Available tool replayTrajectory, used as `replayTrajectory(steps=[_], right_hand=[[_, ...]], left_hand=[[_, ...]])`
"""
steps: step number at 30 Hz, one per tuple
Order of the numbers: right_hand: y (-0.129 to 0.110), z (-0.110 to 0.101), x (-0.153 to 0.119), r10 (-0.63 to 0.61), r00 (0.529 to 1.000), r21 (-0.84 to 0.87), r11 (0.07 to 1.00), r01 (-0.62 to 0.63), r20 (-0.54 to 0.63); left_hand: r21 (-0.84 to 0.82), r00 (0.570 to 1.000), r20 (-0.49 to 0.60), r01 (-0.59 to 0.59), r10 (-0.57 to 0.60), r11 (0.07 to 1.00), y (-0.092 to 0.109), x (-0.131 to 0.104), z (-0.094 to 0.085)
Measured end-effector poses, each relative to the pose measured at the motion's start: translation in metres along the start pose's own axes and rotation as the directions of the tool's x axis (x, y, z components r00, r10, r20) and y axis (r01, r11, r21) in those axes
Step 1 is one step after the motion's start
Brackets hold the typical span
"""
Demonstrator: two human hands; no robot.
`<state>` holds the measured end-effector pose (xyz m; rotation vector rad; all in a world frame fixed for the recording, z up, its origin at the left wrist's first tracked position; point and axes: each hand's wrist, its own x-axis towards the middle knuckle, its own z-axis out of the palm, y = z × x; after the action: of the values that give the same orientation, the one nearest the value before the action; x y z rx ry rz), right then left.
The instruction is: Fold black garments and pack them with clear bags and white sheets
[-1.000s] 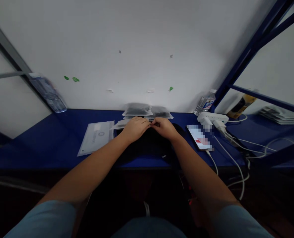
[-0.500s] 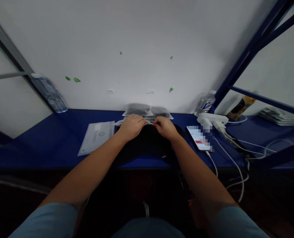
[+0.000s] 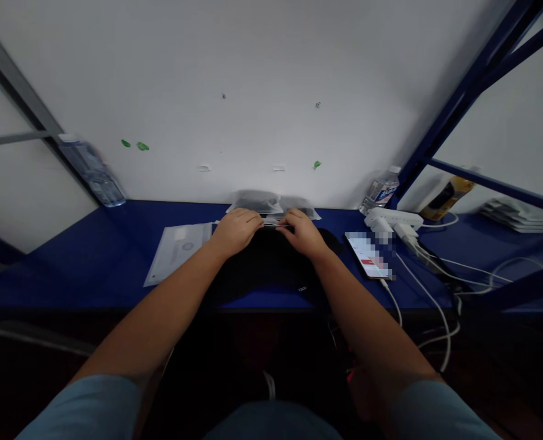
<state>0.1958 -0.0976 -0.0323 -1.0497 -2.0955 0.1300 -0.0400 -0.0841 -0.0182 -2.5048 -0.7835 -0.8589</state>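
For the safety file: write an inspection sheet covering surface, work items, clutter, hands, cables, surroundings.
Surface: blue desktop against white wall.
Work items: black item, possibly fabric; thin pale item, too small to identify.
Clutter: frosted bags near the wall; printed bag left; smartphone and labelled bottle right.
Hands: left hand and right hand at opposite ends of the thin pale item; grips partly hidden.
Cables: white charging cable from the smartphone over the desktop's front edge; plugs in white power strip.
Surroundings: green marks on the wall; blue metal frame right.
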Motion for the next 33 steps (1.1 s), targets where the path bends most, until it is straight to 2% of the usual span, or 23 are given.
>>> replayTrajectory(steps=[7,13,21,26,33], right_hand=[[0.000,-0.001,0.000,-0.004,0.999,-0.088,0.996,0.000,-0.042],[0.002,-0.009,-0.003,0.054,0.996,-0.128,0.990,-0.063,-0.075],[0.002,-0.010,-0.005,0.100,0.992,-0.128,0.986,-0.109,-0.078],[0.002,-0.007,-0.005,0.023,0.996,-0.118,0.992,-0.033,-0.089],[-0.011,0.006,0.000,-0.020,1.000,-0.341,0.940,0.023,0.013]], left_hand=[[-0.014,1.000,0.011,0.014,-0.014,1.000,-0.003,0.001,-0.002],[-0.009,0.999,0.017,0.044,-0.044,0.999,-0.014,-0.002,-0.010],[-0.087,0.994,0.091,0.075,-0.068,0.993,-0.022,-0.005,-0.016],[-0.092,0.993,0.074,0.097,-0.090,0.991,-0.020,-0.005,-0.013],[-0.065,0.998,0.062,-0.028,0.032,0.998,-0.005,-0.002,0.000]])
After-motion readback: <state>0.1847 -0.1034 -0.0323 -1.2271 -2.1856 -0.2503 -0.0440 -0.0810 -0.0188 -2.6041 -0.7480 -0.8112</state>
